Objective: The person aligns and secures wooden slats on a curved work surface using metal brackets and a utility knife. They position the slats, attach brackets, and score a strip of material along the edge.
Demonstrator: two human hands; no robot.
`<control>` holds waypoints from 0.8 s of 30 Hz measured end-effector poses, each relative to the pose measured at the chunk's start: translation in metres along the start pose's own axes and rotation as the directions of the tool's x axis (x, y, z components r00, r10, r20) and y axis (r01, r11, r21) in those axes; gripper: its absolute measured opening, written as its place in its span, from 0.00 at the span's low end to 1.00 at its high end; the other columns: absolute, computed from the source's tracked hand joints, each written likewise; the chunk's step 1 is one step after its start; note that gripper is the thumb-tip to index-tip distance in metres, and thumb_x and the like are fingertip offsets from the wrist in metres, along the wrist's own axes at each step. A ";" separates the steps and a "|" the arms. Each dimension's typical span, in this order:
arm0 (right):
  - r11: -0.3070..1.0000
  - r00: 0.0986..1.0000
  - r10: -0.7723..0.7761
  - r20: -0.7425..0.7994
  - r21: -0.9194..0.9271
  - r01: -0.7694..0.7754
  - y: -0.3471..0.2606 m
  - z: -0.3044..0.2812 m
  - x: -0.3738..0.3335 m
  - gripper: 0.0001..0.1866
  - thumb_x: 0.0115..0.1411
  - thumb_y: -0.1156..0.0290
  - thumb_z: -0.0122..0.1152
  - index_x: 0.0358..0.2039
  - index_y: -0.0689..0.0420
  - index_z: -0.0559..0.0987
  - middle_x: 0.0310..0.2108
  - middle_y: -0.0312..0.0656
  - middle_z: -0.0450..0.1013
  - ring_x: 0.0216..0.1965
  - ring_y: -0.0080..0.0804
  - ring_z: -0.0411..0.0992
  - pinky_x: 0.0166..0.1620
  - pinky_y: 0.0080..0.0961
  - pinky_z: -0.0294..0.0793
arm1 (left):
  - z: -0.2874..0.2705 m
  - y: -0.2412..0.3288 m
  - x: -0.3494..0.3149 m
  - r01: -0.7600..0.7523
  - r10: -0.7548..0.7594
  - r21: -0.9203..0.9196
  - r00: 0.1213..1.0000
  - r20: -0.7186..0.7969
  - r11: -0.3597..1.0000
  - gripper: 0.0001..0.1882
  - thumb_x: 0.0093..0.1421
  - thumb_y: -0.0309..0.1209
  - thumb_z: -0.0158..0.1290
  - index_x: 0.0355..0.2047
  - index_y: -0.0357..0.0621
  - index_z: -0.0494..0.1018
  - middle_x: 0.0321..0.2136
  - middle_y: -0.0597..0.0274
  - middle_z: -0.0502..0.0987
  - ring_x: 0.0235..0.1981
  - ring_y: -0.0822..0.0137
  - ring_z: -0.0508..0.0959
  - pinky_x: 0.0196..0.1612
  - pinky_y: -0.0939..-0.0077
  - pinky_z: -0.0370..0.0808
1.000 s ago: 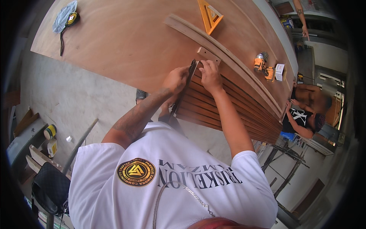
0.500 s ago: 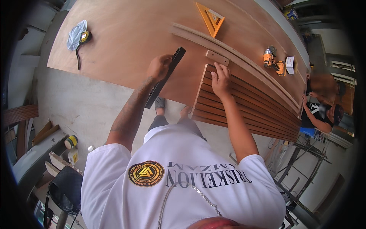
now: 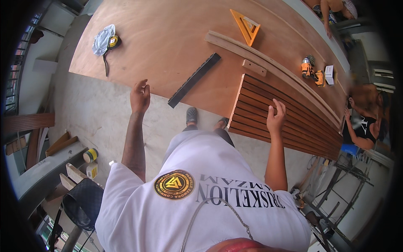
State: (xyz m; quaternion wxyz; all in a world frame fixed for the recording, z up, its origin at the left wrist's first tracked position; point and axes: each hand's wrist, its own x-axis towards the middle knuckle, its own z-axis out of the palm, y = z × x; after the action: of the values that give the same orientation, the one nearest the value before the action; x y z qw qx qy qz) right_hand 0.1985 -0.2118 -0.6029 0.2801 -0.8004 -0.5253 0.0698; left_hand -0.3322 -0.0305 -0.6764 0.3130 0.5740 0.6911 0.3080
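Note:
A long black strip point(image 3: 194, 80) with a notched edge lies slantwise on the plywood sheet point(image 3: 151, 50), its lower end jutting over the near edge. To the left of it, my left hand point(image 3: 140, 97) hangs empty in front of the board's edge, fingers loosely bent and apart. My right hand point(image 3: 276, 116) is over the brown slatted panel point(image 3: 252, 113), its fingers spread and slightly curled with nothing in them; whether they touch the slats I cannot tell. A small wooden block with holes point(image 3: 254, 67) sits just beyond the panel's upper left corner.
Long wooden strips point(image 3: 268, 67) run beside the panel. Farther off are an orange speed square point(image 3: 247, 28), orange power tools point(image 3: 308, 68) and a small white box point(image 3: 329, 74). A tape measure point(image 3: 113, 41) lies by a crumpled plastic bag point(image 3: 102, 38). Other people point(image 3: 362, 126) are at the right.
My left hand has let go of the black strip, which now rests on the plywood, and has drawn back left. My right hand has moved from near the block to over the slats.

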 end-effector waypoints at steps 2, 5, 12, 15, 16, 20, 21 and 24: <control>0.997 0.998 0.060 0.022 0.043 -0.061 0.000 -0.002 -0.007 0.17 0.70 0.71 0.62 0.57 0.59 0.82 0.56 0.49 0.74 0.59 0.51 0.72 0.62 0.44 0.72 | -0.001 -0.006 -0.004 0.001 -0.002 -0.053 1.000 -0.027 0.999 0.16 0.68 0.29 0.57 0.54 0.41 0.82 0.49 0.51 0.83 0.44 0.60 0.84 0.49 0.66 0.80; 1.000 1.000 0.009 0.016 0.009 -0.010 -0.004 -0.002 -0.010 0.17 0.69 0.72 0.62 0.57 0.59 0.82 0.55 0.49 0.74 0.58 0.51 0.72 0.61 0.44 0.72 | 0.012 -0.002 0.002 -0.020 0.019 -0.087 1.000 -0.006 0.996 0.16 0.68 0.29 0.58 0.54 0.41 0.82 0.49 0.50 0.83 0.45 0.60 0.84 0.50 0.65 0.80; 0.996 0.996 -0.086 -0.014 -0.021 0.086 -0.025 -0.005 -0.005 0.16 0.67 0.71 0.64 0.54 0.60 0.83 0.53 0.49 0.76 0.57 0.50 0.73 0.60 0.41 0.73 | 0.064 0.054 0.024 -0.228 0.241 -0.103 0.961 0.137 0.968 0.15 0.70 0.31 0.58 0.54 0.43 0.81 0.49 0.53 0.81 0.48 0.56 0.81 0.51 0.63 0.79; 0.995 0.995 -0.103 -0.012 -0.016 0.102 -0.029 -0.018 -0.006 0.16 0.67 0.71 0.64 0.54 0.60 0.83 0.52 0.49 0.76 0.57 0.50 0.73 0.60 0.41 0.74 | 0.085 0.083 0.020 -0.240 0.260 -0.108 0.930 0.259 0.965 0.15 0.68 0.32 0.60 0.54 0.43 0.81 0.48 0.52 0.80 0.48 0.52 0.81 0.52 0.59 0.79; 0.997 0.997 -0.074 -0.021 -0.030 0.074 -0.028 -0.025 -0.007 0.16 0.67 0.71 0.64 0.54 0.60 0.83 0.52 0.49 0.76 0.57 0.50 0.73 0.60 0.42 0.74 | 0.093 0.090 0.016 -0.320 0.325 -0.067 0.903 0.280 0.945 0.17 0.67 0.32 0.61 0.55 0.43 0.81 0.49 0.52 0.80 0.49 0.51 0.80 0.53 0.57 0.78; 0.999 0.998 -0.011 -0.060 -0.049 0.008 -0.019 -0.049 -0.016 0.16 0.67 0.71 0.64 0.55 0.59 0.83 0.53 0.48 0.75 0.58 0.50 0.72 0.60 0.42 0.74 | 0.125 0.104 -0.011 -0.561 0.498 0.140 0.804 0.323 0.816 0.24 0.64 0.34 0.62 0.59 0.43 0.78 0.52 0.50 0.78 0.54 0.47 0.77 0.59 0.53 0.74; 0.998 0.997 0.011 -0.071 -0.053 -0.015 -0.015 -0.055 -0.019 0.16 0.67 0.71 0.64 0.55 0.59 0.83 0.53 0.48 0.75 0.58 0.50 0.72 0.61 0.42 0.74 | 0.132 0.104 -0.015 -0.627 0.562 0.185 0.768 0.306 0.756 0.26 0.63 0.34 0.63 0.61 0.43 0.77 0.53 0.50 0.77 0.55 0.46 0.76 0.60 0.52 0.73; 0.992 0.990 0.075 -0.116 -0.098 -0.086 0.003 -0.072 -0.030 0.16 0.65 0.72 0.65 0.53 0.60 0.83 0.52 0.49 0.75 0.56 0.51 0.72 0.60 0.44 0.73 | 0.150 0.102 -0.016 -0.563 0.488 0.247 0.817 0.306 0.789 0.28 0.62 0.31 0.62 0.63 0.42 0.75 0.55 0.48 0.76 0.57 0.45 0.74 0.62 0.51 0.71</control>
State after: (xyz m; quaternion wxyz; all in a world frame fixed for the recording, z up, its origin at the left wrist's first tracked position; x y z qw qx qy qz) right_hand 0.2173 -0.2666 -0.5497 0.2647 -0.8369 -0.4790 0.0091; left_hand -0.1504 -0.0208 -0.6876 0.1915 0.8191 0.5035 0.1971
